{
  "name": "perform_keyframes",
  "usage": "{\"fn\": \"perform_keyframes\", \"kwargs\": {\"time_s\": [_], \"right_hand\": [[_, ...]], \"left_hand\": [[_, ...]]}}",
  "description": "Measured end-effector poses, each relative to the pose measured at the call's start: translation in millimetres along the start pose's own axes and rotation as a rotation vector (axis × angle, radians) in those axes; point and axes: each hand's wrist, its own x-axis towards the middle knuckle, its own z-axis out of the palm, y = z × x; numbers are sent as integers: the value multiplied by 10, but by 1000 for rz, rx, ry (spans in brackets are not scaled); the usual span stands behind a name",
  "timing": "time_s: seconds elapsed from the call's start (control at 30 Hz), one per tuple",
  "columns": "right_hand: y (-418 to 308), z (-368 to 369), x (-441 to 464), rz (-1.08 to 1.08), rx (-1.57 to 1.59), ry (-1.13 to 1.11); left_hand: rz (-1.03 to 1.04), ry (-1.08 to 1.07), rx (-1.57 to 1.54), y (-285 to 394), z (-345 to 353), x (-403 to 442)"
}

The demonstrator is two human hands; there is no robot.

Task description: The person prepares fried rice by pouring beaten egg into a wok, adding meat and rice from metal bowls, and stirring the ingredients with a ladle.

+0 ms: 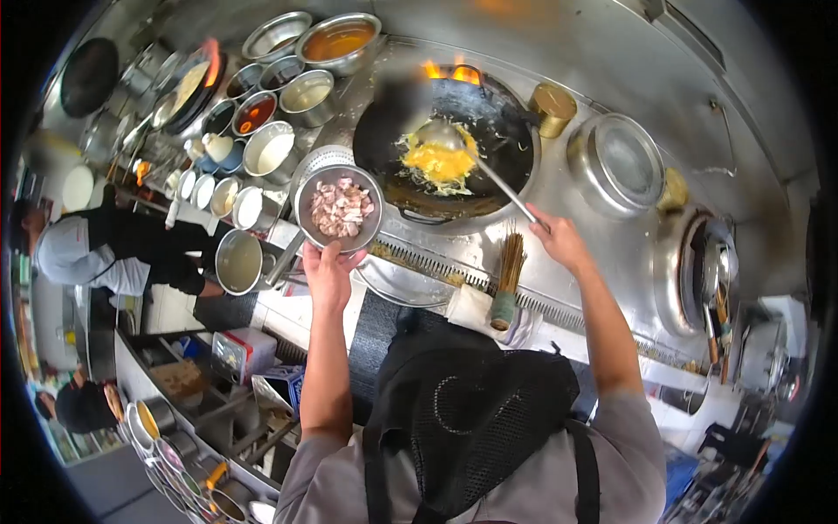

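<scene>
Across a stainless-steel range (559, 170), several vessels were arranged. One metal bowl (307, 229) contained diced, pale-pink meat (340, 208); to its right, a black wok (384, 144) contained yellow, egg-like food (434, 166), with a ladle (443, 134) partly over it. Farther left, a steel basin (358, 64) held orange liquid and a smaller pot (268, 128) red liquid. The metal bowl lay directly beyond my left hand (330, 272), the ladle's head well ahead of my right hand (556, 237). My left was clamped on the bowl's near edge; my right was closed around the ladle's handle.
</scene>
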Motion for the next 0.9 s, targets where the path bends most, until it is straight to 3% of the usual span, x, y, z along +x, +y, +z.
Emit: {"fn": "perform_keyframes", "kwargs": {"time_s": [0.13,0.2,0.23,0.37,0.57,0.73,0.8,0.9], "right_hand": [[-435,290,197,169,17,215],[-647,427,140,167,100,118],[-476,581,60,13,61,136],[-613,685,-481,15,13,70],[-565,1365,-729,298,-283,268],[-529,1710,-648,347,-195,407],[-629,1697,-671,192,-50,540],[-846,1462,-772,242,48,473]], "left_hand": [[-37,-91,-10,-67,57,382],[-64,-114,-31,-68,74,573],[-84,-134,-14,-40,73,649],[-86,-166,14,14,22,943],[-16,-208,136,56,152,1430],[62,-260,206,12,567,1771],[48,-280,212,-67,664,1941],[219,-230,572,-190,806,2169]]}}
